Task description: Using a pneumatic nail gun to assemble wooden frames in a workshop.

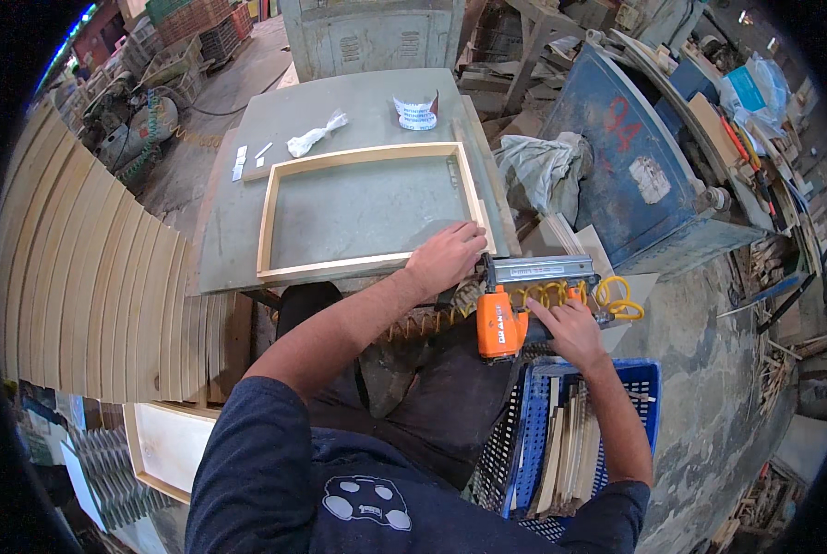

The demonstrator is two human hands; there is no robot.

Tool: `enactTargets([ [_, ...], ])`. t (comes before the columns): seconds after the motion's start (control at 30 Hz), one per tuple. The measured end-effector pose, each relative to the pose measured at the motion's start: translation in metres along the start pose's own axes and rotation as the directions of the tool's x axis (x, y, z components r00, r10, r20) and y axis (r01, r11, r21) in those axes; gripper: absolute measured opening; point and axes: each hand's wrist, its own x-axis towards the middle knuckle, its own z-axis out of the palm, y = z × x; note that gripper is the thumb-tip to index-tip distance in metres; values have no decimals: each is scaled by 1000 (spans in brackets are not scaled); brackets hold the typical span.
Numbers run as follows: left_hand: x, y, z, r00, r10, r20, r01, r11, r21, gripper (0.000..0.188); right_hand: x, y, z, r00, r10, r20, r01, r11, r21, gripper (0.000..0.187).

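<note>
A rectangular frame of pale wood strips lies flat on a grey board tabletop. My left hand grips its near right corner, fingers bent over the strip. In my right hand is an orange and grey nail gun, held by its handle. The gun is level, its nose end close to that same corner. I cannot tell whether the nose touches the wood. A coiled yellow air hose shows beside the gun's handle.
A crumpled plastic bag, small white pieces and a curled printed paper lie beyond the frame. Many wooden boards are stacked at left. A blue basket of wood strips stands right; a blue metal cabinet lies behind.
</note>
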Motion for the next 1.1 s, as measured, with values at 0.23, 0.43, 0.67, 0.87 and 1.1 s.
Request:
enactTargets([
  [0.23, 0, -1, 2, 1000, 11, -17, -11, 1000, -7, 22, 0, -1, -2, 1000, 1, 9, -1, 1000, -10, 62],
  [0.43, 0, -2, 3, 1000, 16, -13, -16, 1000, 2, 22, 1, -1, -2, 1000, 7, 8, -7, 1000, 0, 62],
  [0.67, 0, -2, 1, 999, 17, -27, -18, 999, -31, 25, 3, -2, -2, 1000, 0, -4, 0, 1000, -14, 60],
  [0.87, 1, 0, 1, 997, -68, -37, 64, 993, -96, 28, 2, -1, -1, 1000, 4, -6, -4, 1000, 9, 65],
  [1.1, 2, 1, -1, 996, -92, 1, 92, 991, -100, 32, 0, 0, 1, 1000, 7, -15, -6, 1000, 13, 64],
])
